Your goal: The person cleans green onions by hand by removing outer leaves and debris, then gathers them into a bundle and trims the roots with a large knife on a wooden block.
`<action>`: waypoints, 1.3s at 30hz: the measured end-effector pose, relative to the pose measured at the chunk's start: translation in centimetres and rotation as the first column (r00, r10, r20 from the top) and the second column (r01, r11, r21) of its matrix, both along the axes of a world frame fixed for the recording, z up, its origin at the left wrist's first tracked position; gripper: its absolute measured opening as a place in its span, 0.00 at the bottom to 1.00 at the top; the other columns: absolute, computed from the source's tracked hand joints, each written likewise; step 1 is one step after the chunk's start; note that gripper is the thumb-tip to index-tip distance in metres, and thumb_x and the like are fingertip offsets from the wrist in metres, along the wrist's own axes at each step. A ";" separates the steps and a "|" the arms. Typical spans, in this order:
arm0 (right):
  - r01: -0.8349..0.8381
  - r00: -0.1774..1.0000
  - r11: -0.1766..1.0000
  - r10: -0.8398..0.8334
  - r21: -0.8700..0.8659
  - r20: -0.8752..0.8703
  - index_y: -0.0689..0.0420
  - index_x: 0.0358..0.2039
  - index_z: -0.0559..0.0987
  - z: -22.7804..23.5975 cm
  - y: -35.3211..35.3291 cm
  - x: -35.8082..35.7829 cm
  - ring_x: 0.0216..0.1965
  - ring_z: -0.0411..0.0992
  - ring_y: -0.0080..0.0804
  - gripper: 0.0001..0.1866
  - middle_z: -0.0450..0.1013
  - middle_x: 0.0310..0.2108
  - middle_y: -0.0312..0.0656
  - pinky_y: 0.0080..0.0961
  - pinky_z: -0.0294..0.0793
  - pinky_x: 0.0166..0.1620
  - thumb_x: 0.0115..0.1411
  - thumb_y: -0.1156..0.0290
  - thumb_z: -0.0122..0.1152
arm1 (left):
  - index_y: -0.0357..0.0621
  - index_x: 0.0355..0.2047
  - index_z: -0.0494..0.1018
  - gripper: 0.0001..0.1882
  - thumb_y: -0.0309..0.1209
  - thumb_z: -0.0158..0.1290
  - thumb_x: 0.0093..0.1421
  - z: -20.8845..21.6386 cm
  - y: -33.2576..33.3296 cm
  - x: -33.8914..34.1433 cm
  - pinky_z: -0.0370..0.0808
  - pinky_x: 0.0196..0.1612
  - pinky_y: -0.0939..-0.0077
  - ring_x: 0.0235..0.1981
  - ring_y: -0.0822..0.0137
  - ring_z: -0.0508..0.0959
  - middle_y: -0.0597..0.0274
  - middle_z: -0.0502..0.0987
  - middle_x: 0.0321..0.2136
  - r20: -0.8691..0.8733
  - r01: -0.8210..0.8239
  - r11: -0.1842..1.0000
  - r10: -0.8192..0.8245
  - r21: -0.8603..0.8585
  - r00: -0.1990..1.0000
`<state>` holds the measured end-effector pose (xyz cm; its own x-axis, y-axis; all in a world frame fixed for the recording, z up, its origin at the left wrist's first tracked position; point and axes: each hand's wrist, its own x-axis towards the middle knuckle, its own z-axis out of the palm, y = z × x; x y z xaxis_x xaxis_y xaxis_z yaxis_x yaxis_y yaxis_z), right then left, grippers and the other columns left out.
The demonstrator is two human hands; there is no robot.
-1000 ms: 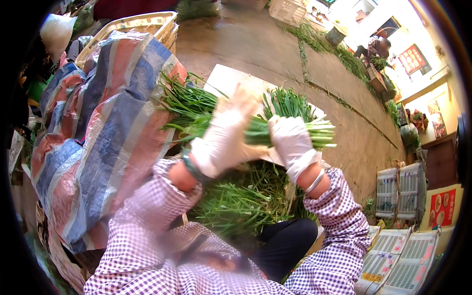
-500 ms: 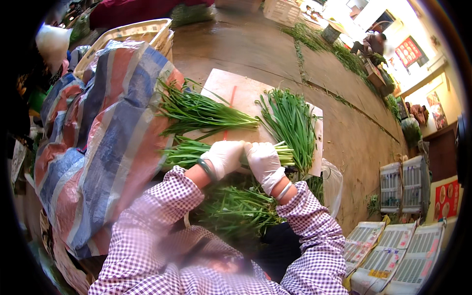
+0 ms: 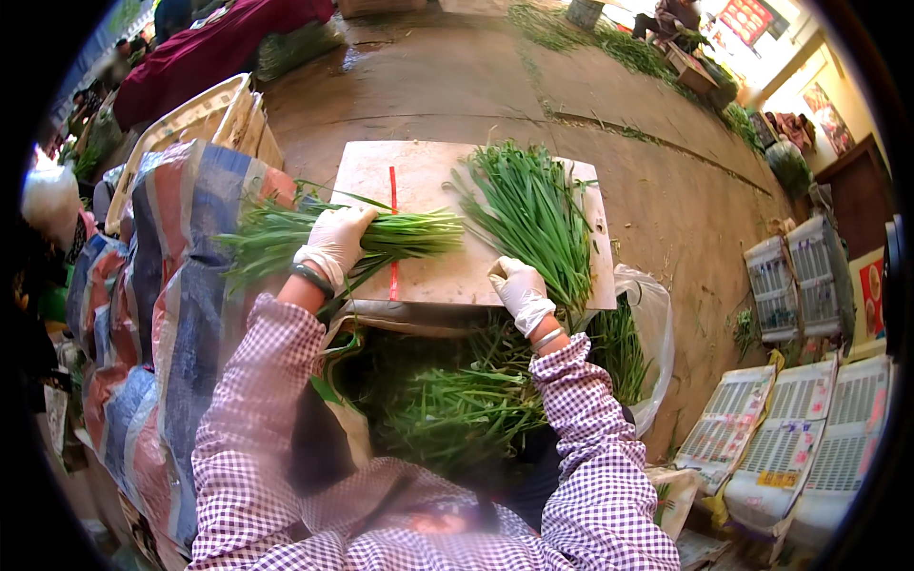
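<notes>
My left hand (image 3: pixel 338 240), in a white glove, is closed around a bunch of garlic chives (image 3: pixel 419 234). Its pale stem ends point right over the board, while the leaves fan out past the board's left edge. My right hand (image 3: pixel 521 288), gloved too, hovers at the near edge of the white board (image 3: pixel 428 171) with fingers pinched together; whether anything thin is between them I cannot make out. Just beyond it lies a second pile of chives (image 3: pixel 538 214), on the board's right side. A red strip (image 3: pixel 393 190) runs across the board.
Below the board more loose greens (image 3: pixel 466 404) fill an open bag, with a clear plastic bag (image 3: pixel 652 333) at its right. A striped woven sheet (image 3: pixel 205 314) covers things at left, before a cream crate (image 3: pixel 205 114). Flattened crates (image 3: pixel 733 414) lie right. Another person (image 3: pixel 674 17) sits far off.
My hands have parted. The left moved left and holds the bunch across the board; the right came away from the lower bunch they both held. The view has shifted as well.
</notes>
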<state>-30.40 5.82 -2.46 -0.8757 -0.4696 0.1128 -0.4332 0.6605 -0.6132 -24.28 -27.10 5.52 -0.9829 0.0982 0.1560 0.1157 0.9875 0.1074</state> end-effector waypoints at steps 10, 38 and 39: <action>-0.014 0.999 0.998 0.016 -0.066 0.034 0.57 0.31 0.77 -0.6 0.1 0.3 0.35 0.74 0.50 0.07 0.77 0.32 0.48 0.38 0.73 0.40 0.55 0.68 0.61 | 0.46 0.42 0.71 0.22 0.31 0.63 0.46 -6.7 -1.5 -2.7 0.73 0.44 0.62 0.41 0.49 0.77 0.51 0.77 0.37 0.125 -0.021 0.999 0.017 0.033 0.992; 0.239 0.916 0.879 -0.063 -0.412 0.397 0.61 0.41 0.79 -7.1 -10.2 -0.4 0.36 0.74 0.37 0.16 0.76 0.37 0.47 0.31 0.72 0.42 0.51 0.74 0.68 | 0.53 0.57 0.61 0.49 0.44 0.72 0.35 -7.3 0.2 -2.9 0.60 0.58 0.59 0.51 0.54 0.68 0.55 0.68 0.48 0.199 -0.146 0.989 0.143 0.002 0.969; 0.199 0.933 0.912 -0.065 -0.357 0.353 0.61 0.40 0.79 -7.1 -10.2 -0.4 0.35 0.73 0.35 0.15 0.76 0.36 0.46 0.31 0.72 0.41 0.52 0.74 0.67 | 0.53 0.57 0.61 0.49 0.44 0.71 0.35 -7.5 0.1 -2.8 0.60 0.58 0.59 0.51 0.54 0.68 0.55 0.68 0.47 0.184 -0.142 0.990 0.142 -0.013 0.973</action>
<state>-30.79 -4.41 -9.55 -0.9444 -0.3258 -0.0439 -0.0895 0.3832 -0.9193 -27.12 -27.00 -1.99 -0.9986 -0.0445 -0.0284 -0.0474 0.9924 0.1139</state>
